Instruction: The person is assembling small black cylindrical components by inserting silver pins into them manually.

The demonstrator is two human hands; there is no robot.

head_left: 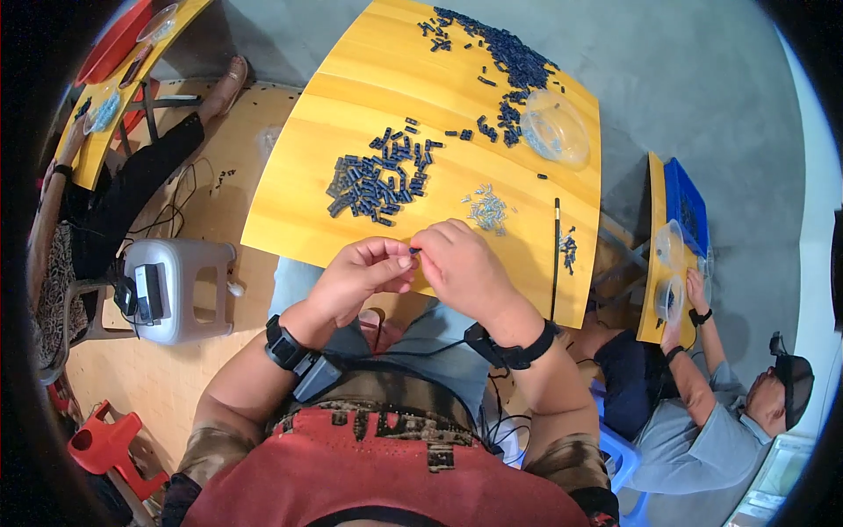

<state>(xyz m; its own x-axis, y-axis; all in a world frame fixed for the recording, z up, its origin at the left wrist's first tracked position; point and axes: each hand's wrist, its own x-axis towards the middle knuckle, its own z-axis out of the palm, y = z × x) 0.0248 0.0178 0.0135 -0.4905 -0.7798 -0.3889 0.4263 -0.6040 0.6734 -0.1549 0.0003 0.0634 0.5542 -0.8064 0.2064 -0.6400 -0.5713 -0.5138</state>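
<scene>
We find one small dark piece [414,251] between both hands, at the table's [316,114] near edge. Left hand [364,274]: thumb and forefinger pinching it. Right hand [461,268]: fingertips closed on it, contact partly hidden. Step, we judge: close two-handed work; next move calls for a steady left pinch. Beyond: pins [488,209], black pile [378,180].

Small dark piece [414,251], pinched, partly hidden
</scene>
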